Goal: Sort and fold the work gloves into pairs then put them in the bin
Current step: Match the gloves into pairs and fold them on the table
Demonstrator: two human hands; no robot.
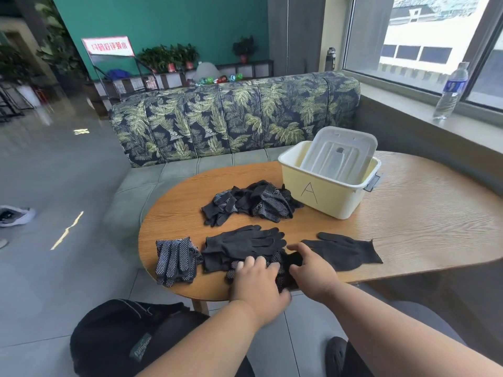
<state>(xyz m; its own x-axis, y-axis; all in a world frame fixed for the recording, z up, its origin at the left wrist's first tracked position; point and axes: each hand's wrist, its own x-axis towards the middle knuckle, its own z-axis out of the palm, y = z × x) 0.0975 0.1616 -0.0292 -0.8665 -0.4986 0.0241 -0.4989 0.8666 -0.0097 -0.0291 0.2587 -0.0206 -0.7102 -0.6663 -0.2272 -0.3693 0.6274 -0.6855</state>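
2 hands on a dotted glove bundle at the worktop's near edge, lower centre of frame.

Left hand [257,281] lies flat, fingers straight, pressing the dotted glove bundle [283,270]; right hand [313,270] has fingers curled over the bundle's right side, gripping it. Glove count in the bundle: can't tell. Round it on the worktop [408,227]: 1 folded dotted stack [175,258] at left, 1 flat plain-black stack [242,244] just behind the hands, 1 single plain glove [344,250] at right, 1 loose heap [251,202] further back, centre frame. 1 cream bin [326,197] marked "A" sits right of the heap, touching it, w/ 1 lid [340,156] propped tilted inside. 1 water bottle [451,91] on the windowsill, upper right.
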